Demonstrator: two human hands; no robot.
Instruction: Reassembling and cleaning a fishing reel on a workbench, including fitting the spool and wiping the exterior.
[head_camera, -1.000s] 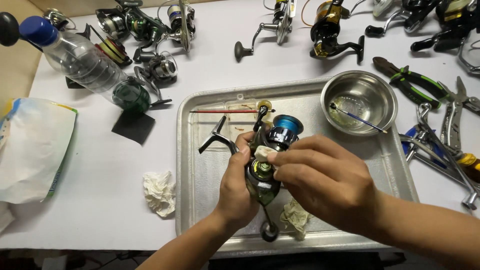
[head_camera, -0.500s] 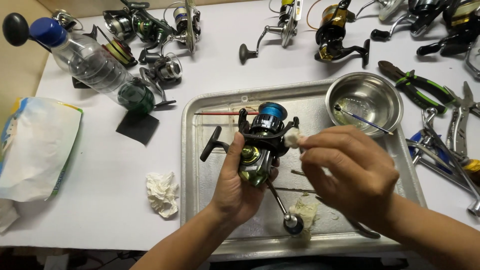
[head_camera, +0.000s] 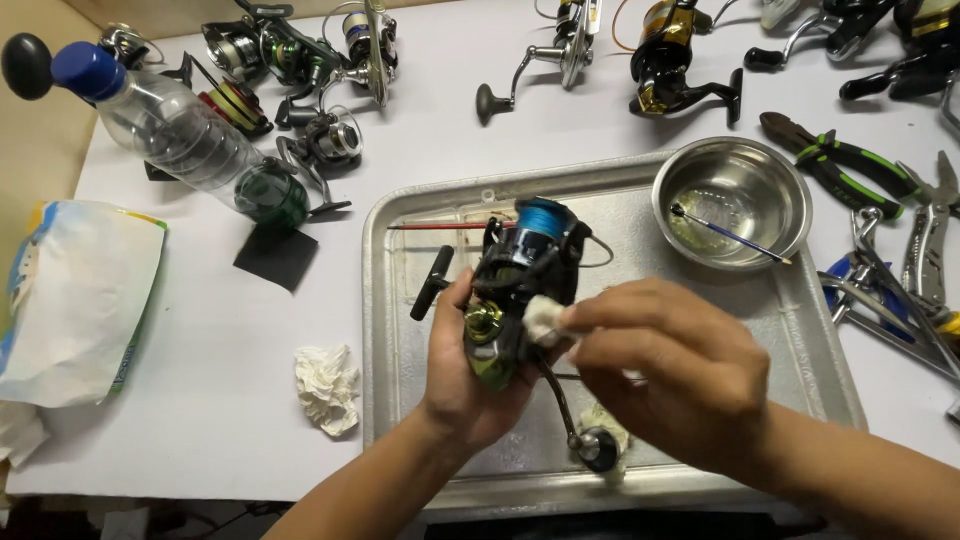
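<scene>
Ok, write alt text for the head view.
A left hand holds a black fishing reel over a metal tray while the right hand presses a white wad against it. More reels, pliers, a bowl and a bottle lie around.

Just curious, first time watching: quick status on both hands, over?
Left hand grip shut on black fishing reel. Right hand presses white tissue wad against it. Over metal tray; nothing blocking.

Lying flat at the left edge of the white counter (head_camera: 600, 110): a soft white plastic packet (head_camera: 70, 300), roughly rectangular, trimmed with yellow, green and blue along its borders. Resting just above it, tilting on its side: a clear plastic bottle (head_camera: 180, 140) with a blue cap, bearing no label.
</scene>
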